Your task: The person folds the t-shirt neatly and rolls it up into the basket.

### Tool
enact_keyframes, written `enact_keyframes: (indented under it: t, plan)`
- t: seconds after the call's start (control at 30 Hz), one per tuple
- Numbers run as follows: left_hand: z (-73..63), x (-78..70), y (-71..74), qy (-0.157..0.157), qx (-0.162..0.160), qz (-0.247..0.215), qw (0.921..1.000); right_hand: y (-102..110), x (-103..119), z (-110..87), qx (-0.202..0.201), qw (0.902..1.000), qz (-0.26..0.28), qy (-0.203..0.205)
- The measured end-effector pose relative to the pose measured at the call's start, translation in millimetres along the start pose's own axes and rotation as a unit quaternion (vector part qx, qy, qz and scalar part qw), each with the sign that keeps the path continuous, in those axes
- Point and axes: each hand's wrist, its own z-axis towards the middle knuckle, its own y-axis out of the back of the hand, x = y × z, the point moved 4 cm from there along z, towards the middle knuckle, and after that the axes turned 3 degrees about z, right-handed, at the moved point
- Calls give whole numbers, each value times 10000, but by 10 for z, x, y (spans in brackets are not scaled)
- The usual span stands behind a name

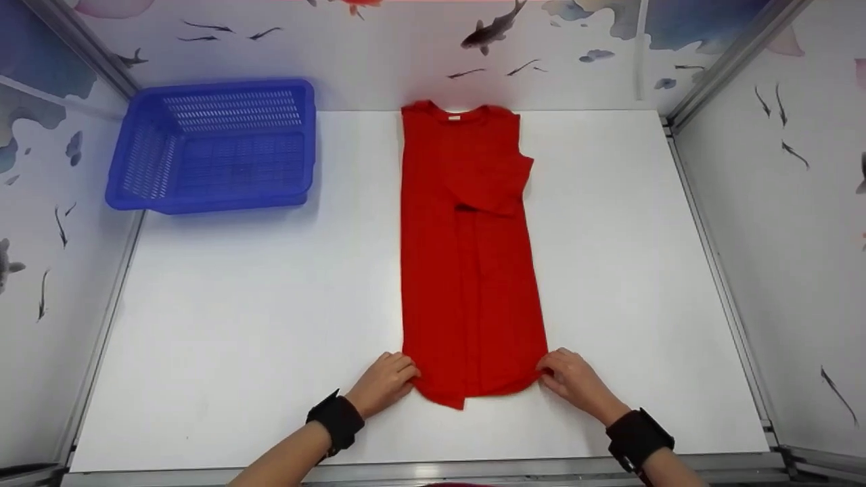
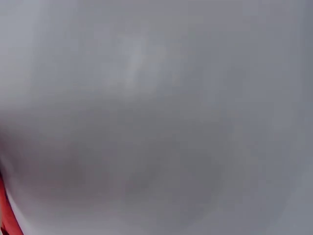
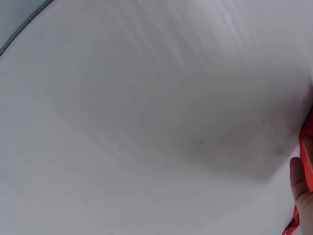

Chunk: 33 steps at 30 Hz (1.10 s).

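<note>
A red shirt [image 1: 433,270] lies lengthwise on the white table, its collar with a pale label at the far end. Both long sides look folded inward, and a sleeve [image 1: 497,179] lies across the upper right part. At the near end, my left hand [image 1: 384,384] pinches the left corner of the hem. My right hand [image 1: 575,382] pinches the hem's right corner. In the left wrist view only a sliver of red cloth [image 2: 9,215] shows at the lower left. The right wrist view catches part of my right hand [image 3: 304,198] against the cloth at its right edge.
A blue plastic basket [image 1: 240,162] with slotted walls stands at the back left, nothing in it. Panels printed with fish [image 1: 490,30] enclose the table [image 1: 270,325] at the back and both sides. A metal rail [image 1: 541,463] runs along the front edge.
</note>
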Motion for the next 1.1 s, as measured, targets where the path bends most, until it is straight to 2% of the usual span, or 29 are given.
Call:
enact_keyframes:
  t: [0.13, 0.23, 0.4, 0.6, 0.83, 0.97, 1.03, 1.1]
  plan:
    - [65, 8, 37, 337, 211, -279, 9988, 43, 6, 52, 334, 9980, 127, -517]
    - [108, 26, 75, 580, 319, -548, 9963, 83, -6, 102, 403, 9948, 356, -863]
    - [200, 55, 139, 865, 287, -971, 9911, 167, -10, 203, 195, 9921, 622, -1068]
    - [386, 127, 247, 1143, 173, -1127, 9869, 241, -38, 387, -20, 9923, 500, -1130]
    - [655, 333, 330, 1436, 250, -1327, 9804, 306, -187, 679, -327, 9868, 434, -1526]
    - [782, 475, 283, 1662, 370, -1441, 9748, 272, -312, 813, -617, 9765, 650, -1958]
    - [829, 549, 228, 1992, 393, -1445, 9685, 232, -384, 867, -754, 9667, 837, -2298]
    - [859, 620, 162, 2449, 358, -1451, 9580, 180, -459, 907, -826, 9531, 1075, -2705]
